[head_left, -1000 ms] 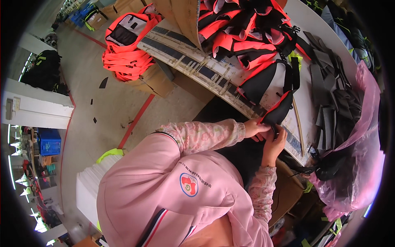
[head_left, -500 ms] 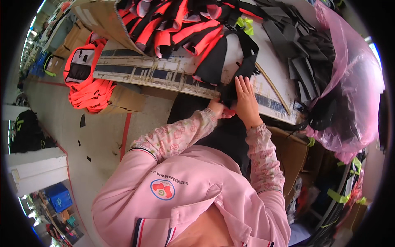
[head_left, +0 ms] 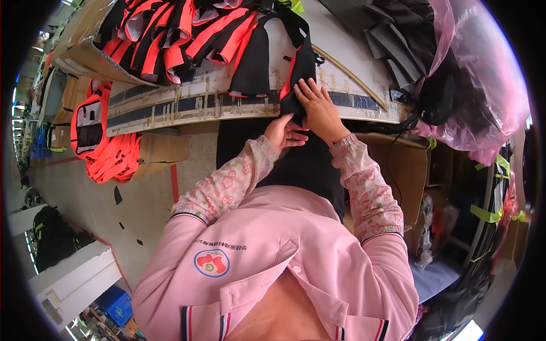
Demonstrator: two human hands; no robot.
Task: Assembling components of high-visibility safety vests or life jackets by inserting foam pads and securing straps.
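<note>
A black fabric strap piece [head_left: 298, 68] with a coral-red left edge runs down the tabletop to its front edge. My left hand [head_left: 282, 134] pinches its lower end at the table edge, thumb on the near side, other fingers stretched to the right beneath it. My right hand [head_left: 322, 111] lies flat over the strap's right side, fingers extended and pointing up the table. Left of it, a second black strap end [head_left: 251, 71] lies on the table, and the two join in a loop at the top.
Coral-and-black strap pieces [head_left: 176, 42] are heaped at the back left beside a cardboard box [head_left: 85, 48]. A thin wooden stick [head_left: 355, 78] lies to the right. Dark grey pieces [head_left: 392, 42] and a pink plastic bag [head_left: 483, 85] fill the right side. Coral bags [head_left: 108, 142] stand left, below table height.
The whole view has shifted, so the table sits higher and farther left. Coral now shows along the strap's left edge. My left hand's fingers have spread a little; my right hand stays flat on the strap.
</note>
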